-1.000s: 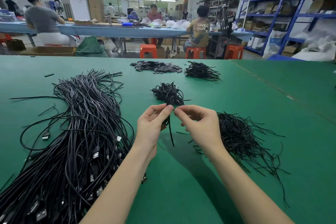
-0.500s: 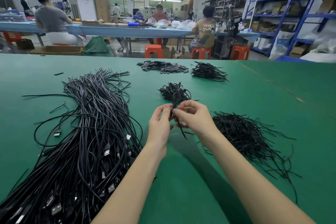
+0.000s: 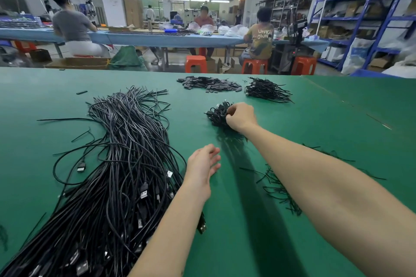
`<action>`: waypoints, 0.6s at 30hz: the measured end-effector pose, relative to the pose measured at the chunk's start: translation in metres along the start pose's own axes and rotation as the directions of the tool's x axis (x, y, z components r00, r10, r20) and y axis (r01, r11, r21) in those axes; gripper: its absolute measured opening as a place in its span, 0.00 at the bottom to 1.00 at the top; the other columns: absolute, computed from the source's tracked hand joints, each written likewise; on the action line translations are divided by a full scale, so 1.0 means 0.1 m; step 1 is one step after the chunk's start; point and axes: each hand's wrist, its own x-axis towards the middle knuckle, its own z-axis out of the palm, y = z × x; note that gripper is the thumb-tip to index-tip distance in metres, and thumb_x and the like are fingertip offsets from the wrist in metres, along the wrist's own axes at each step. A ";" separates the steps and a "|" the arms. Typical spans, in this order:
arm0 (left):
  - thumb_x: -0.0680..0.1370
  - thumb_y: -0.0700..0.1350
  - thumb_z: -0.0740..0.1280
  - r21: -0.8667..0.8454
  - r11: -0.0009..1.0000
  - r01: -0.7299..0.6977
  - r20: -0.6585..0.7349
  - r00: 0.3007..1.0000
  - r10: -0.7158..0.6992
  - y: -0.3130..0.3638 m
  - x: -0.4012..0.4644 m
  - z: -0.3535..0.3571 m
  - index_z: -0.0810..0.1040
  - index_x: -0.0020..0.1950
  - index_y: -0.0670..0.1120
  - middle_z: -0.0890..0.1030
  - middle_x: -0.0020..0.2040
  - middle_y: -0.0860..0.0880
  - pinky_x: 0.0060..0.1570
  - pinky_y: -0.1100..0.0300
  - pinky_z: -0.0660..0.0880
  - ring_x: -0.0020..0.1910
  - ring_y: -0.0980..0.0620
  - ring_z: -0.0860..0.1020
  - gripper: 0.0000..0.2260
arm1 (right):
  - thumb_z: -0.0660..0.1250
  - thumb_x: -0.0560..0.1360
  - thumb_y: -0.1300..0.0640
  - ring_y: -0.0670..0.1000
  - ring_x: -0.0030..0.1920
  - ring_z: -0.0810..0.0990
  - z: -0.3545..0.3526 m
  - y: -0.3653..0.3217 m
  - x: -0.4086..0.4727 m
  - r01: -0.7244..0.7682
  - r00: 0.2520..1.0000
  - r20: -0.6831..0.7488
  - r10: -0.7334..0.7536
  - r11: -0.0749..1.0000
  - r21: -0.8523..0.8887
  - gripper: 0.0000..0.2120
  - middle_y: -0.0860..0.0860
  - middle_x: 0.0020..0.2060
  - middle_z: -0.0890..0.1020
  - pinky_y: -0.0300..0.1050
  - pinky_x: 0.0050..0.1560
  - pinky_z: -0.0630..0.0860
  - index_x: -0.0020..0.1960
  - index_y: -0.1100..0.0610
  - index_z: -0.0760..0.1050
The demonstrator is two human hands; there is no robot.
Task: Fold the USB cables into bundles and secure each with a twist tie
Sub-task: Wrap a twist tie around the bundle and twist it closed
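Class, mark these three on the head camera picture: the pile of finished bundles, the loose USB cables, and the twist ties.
Pile of finished bundles point(image 3: 217, 114), head view: left part of the pile, beside the right hand.
Loose USB cables point(image 3: 126, 155), head view: middle of the heap.
Twist ties point(image 3: 278, 189), head view: strands left of the right forearm.

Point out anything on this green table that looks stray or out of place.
A short black piece lies alone on the green table, far left, apart from every pile. A few loose twist ties sit left of the big cable heap, and one USB plug pokes out beside the left forearm. Nothing looks damaged.
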 end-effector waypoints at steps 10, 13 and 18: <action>0.82 0.45 0.63 0.008 1.000 -0.008 -0.025 1.000 0.008 0.01 -0.04 0.01 0.75 0.48 0.44 0.82 0.46 0.48 0.37 0.62 0.75 0.41 0.52 0.79 0.06 | 0.67 0.75 0.59 0.49 0.46 0.81 -0.15 -0.14 -0.59 0.221 0.972 -0.110 -0.207 0.964 0.147 0.08 0.49 0.45 0.85 0.43 0.52 0.77 0.51 0.55 0.84; 0.83 0.49 0.60 0.064 0.991 -0.116 -0.111 0.986 0.123 0.02 -0.03 0.02 0.73 0.42 0.46 0.78 0.40 0.49 0.34 0.58 0.68 0.35 0.51 0.73 0.11 | 0.68 0.75 0.58 0.46 0.37 0.81 -0.14 -0.01 -0.97 0.062 0.994 0.063 -0.085 0.951 0.303 0.07 0.49 0.39 0.86 0.37 0.39 0.77 0.48 0.54 0.85; 0.83 0.51 0.61 0.351 0.865 -0.357 -0.068 0.912 0.404 0.13 -0.03 -0.02 0.71 0.37 0.47 0.76 0.38 0.47 0.39 0.55 0.65 0.36 0.48 0.70 0.16 | 0.69 0.77 0.54 0.45 0.33 0.79 -0.05 0.06 -1.49 0.054 0.915 0.388 -0.112 0.986 0.158 0.08 0.48 0.33 0.83 0.38 0.37 0.76 0.41 0.53 0.83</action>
